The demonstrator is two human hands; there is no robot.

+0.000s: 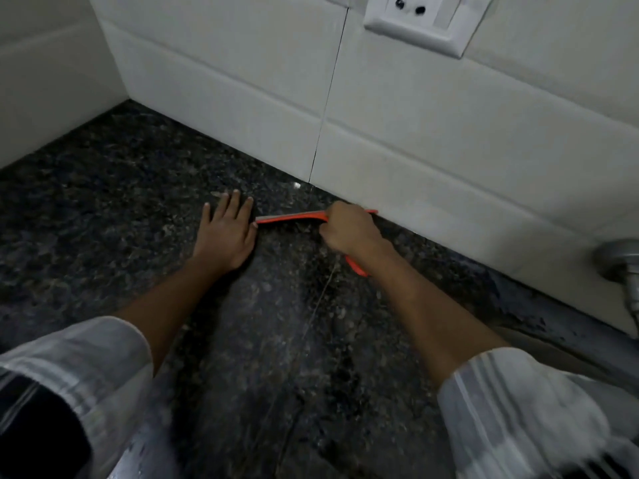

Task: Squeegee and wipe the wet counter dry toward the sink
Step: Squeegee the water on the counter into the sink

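Our squeegee [292, 216] lies blade-down on the granite counter [103, 202], close to the tiled wall [415, 133].

Our right hand [349, 229] grips its orange handle in a fist; just left of the squeegee our left hand [226, 233] presses flat, fingers spread.

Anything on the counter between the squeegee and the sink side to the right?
Nothing visible. The orange squeegee, gripped by the right hand, lies by the white tiled wall; dark speckled granite counter runs bare toward the metal tap fitting.
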